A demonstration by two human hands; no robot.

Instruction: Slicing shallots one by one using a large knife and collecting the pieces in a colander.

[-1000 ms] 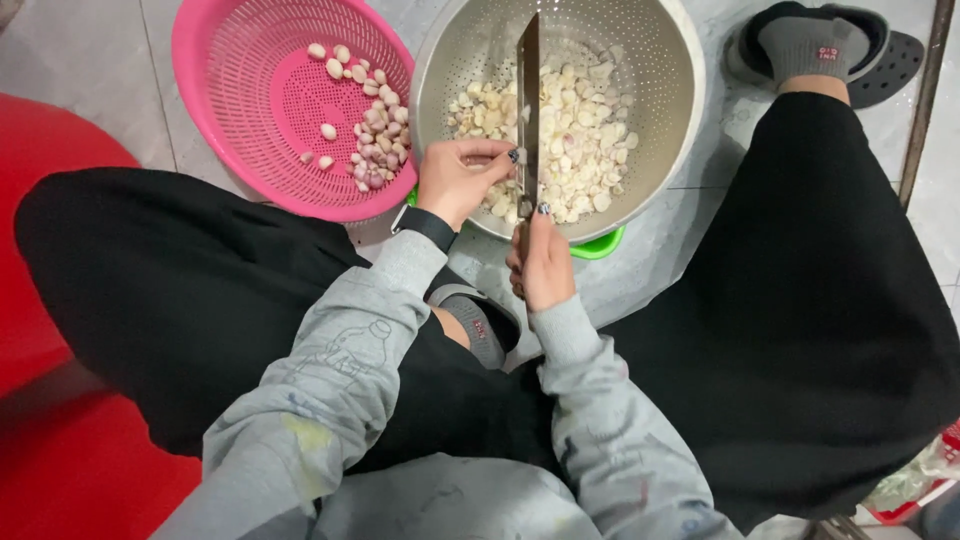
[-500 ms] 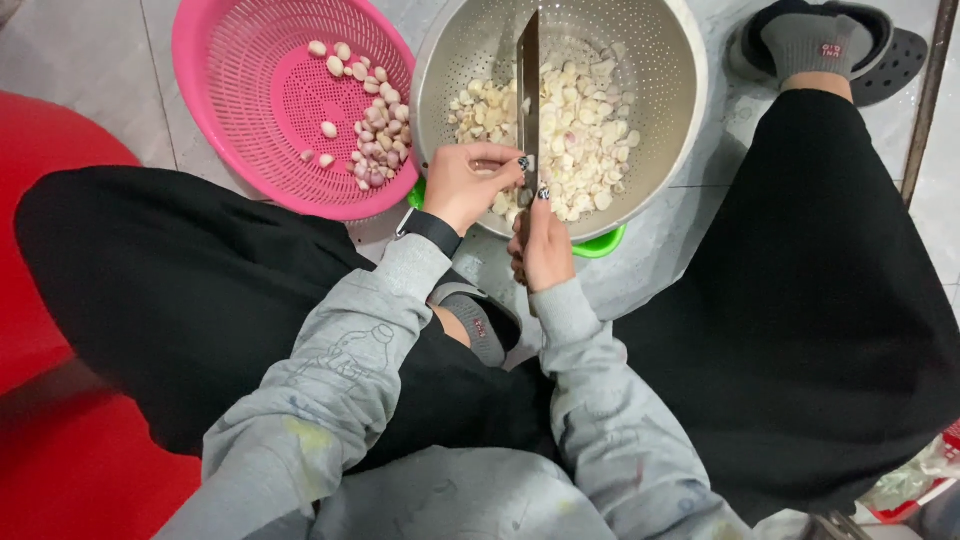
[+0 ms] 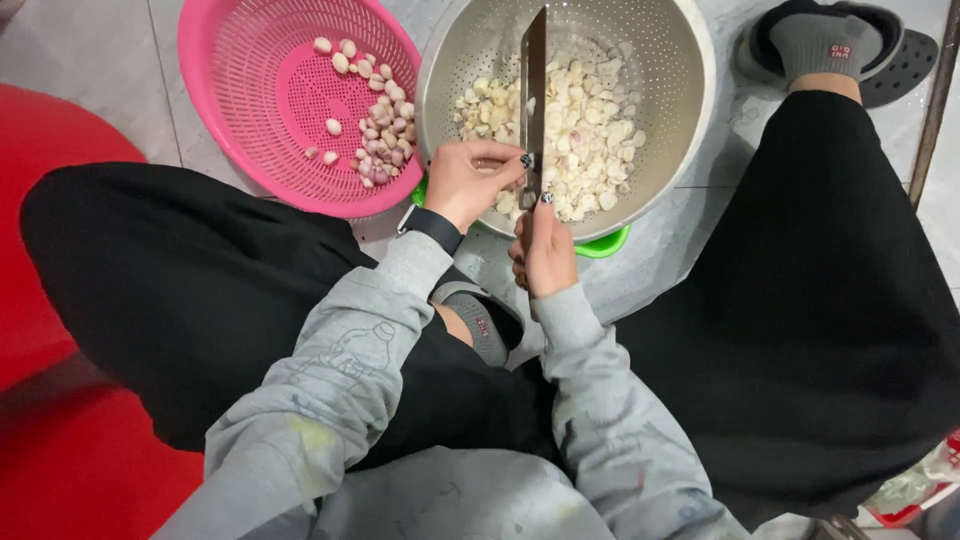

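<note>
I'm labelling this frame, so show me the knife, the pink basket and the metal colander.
Long steel knife (image 3: 533, 90): head view, mid blade.
Round pink plastic basket (image 3: 262, 100): head view, bare inner wall.
Round perforated metal colander (image 3: 668, 60): head view, bare inner wall.

Bright, even overhead light, soft shadows, mild sheen on the steel colander; sharp throughout, slight wide-angle edge distortion.
</note>
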